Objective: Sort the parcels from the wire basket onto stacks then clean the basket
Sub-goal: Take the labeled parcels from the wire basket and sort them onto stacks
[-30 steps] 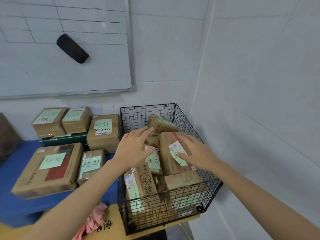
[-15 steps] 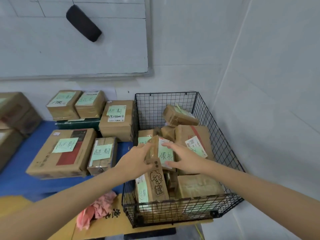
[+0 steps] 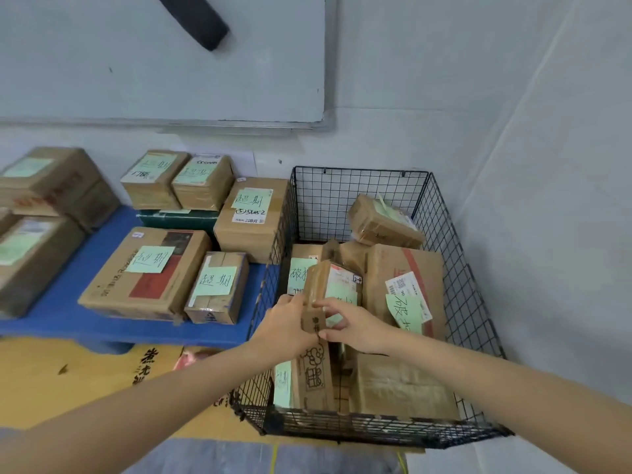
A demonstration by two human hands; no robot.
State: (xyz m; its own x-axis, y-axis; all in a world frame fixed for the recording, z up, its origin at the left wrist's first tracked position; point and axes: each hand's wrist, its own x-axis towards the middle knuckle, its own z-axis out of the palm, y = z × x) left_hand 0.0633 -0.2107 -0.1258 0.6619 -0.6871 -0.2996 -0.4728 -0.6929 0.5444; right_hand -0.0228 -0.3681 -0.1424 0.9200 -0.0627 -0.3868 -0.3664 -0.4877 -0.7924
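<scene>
One black wire basket (image 3: 359, 186) stood at the right, with about seven brown parcels visible inside it; some overlapped, so the count was uncertain. On the blue platform (image 3: 68, 323) at the left lay about eight more boxes, most with green notes. Two hands reached in. One whiteboard (image 3: 136, 63) hung far behind.

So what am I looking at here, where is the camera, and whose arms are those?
No machine here: a person wears a camera on the head, looking down at their own bare arms. The left hand and right hand together grip a small brown parcel with a green note, inside a black wire basket that holds more parcels. To the left, labelled boxes sit on a blue platform. A whiteboard hangs above.
</scene>
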